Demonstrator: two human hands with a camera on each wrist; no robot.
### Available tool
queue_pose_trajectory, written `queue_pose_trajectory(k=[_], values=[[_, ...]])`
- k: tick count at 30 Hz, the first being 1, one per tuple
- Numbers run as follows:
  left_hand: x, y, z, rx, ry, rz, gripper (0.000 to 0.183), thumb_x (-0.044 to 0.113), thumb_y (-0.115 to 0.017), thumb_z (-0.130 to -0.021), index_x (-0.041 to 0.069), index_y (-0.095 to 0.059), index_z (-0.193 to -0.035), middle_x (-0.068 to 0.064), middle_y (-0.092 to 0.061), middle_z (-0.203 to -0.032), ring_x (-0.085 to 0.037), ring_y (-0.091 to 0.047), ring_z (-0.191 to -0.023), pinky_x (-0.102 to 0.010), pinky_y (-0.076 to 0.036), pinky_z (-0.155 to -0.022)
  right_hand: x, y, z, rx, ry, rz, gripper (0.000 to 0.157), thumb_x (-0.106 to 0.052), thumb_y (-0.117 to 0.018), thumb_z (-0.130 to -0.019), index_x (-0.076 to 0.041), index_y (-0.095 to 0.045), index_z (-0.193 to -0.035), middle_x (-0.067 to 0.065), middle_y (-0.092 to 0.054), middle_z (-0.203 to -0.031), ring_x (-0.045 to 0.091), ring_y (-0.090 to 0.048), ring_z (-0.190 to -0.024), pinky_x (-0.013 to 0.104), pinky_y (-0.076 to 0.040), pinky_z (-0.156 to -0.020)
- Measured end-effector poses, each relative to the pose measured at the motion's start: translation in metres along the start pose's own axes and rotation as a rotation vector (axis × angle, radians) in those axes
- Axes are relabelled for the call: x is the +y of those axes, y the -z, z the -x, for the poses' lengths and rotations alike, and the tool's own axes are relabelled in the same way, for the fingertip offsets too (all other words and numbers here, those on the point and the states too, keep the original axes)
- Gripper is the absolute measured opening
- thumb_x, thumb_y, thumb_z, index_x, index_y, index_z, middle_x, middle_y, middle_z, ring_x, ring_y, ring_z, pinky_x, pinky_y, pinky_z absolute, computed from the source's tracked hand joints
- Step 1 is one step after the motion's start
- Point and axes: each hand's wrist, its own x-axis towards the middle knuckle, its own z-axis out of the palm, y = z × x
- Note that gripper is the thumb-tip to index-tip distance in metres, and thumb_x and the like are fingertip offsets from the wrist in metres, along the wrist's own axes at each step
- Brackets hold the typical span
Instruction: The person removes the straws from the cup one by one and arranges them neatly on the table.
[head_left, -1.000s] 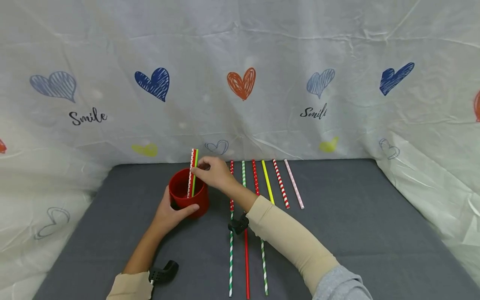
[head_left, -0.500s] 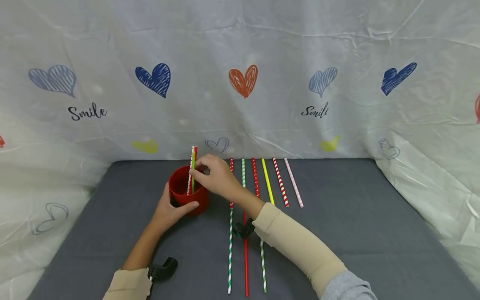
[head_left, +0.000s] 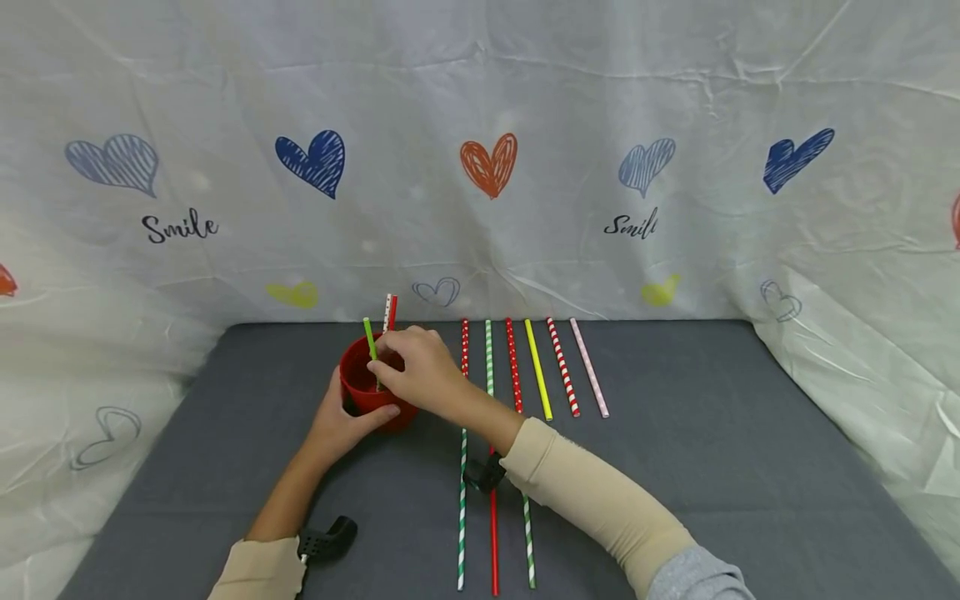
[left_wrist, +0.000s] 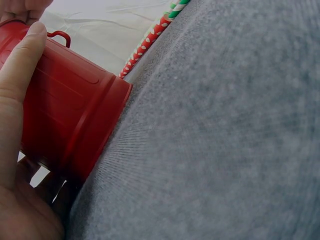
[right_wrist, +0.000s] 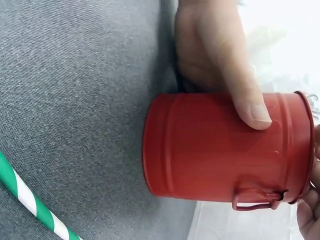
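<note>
My left hand grips a small red metal bucket from its left side, thumb across the front. The bucket stands upright on the cloth, and a little side handle shows in the right wrist view. Over the rim, my right hand pinches a lime green paper straw between thumb and fingers; it leans left with its lower end inside the bucket. Behind those fingers rise a white dotted straw and a red straw, their lower parts hidden by the hand.
Right of the bucket lies a back row of paper straws, among them a yellow straw, a red-striped straw and a pink straw. Nearer are a green-striped straw and a plain red straw, partly under my right arm.
The green straw has come apart from the white dotted and red straws and swung left, lower in the bucket. My right hand has dipped towards the rim; my left hand keeps its hold.
</note>
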Motion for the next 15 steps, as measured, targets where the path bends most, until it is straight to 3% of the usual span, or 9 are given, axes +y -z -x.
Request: queue_pose_trajectory(k=[5,10,15], values=[[0.0005,0.0002,-0.0012,-0.005,0.007,0.003,0.092,0.021,-0.082,-0.086,0.012,-0.021,-0.155,-0.006,-0.04,-0.148,-0.023,-0.045,-0.126,-0.036,-0.046,-0.096,-0.0019,-0.0029,0.0024,-0.023,-0.033,0.035,0.008,-0.021,-0.072,-0.094,-0.014,-0.072,-0.098,-0.008,-0.071,-0.088,0.01,-0.057,-0.086,0.032,-0.041,-0.084],[0.0019,-0.0005,-0.0018,-0.006,0.001,0.002,0.093,0.022,-0.082,-0.086,0.013,-0.021,-0.155,-0.004,-0.039,-0.149,-0.023,-0.045,-0.126,-0.028,-0.047,-0.094,-0.0041,-0.0066,0.0049,-0.031,-0.066,0.064,0.009,-0.023,-0.073,-0.093,-0.014,-0.073,-0.097,-0.009,-0.07,-0.087,0.007,-0.053,-0.084,0.029,-0.039,-0.08],[0.0002,0.0001,-0.0013,-0.006,0.006,0.005,0.092,0.022,-0.081,-0.086,0.013,-0.021,-0.155,-0.004,-0.039,-0.148,-0.023,-0.045,-0.126,-0.03,-0.047,-0.094,-0.0057,-0.0062,0.0058,-0.033,-0.084,0.002,0.008,-0.02,-0.072,-0.094,-0.013,-0.072,-0.099,-0.008,-0.07,-0.087,0.007,-0.054,-0.083,0.025,-0.043,-0.079]])
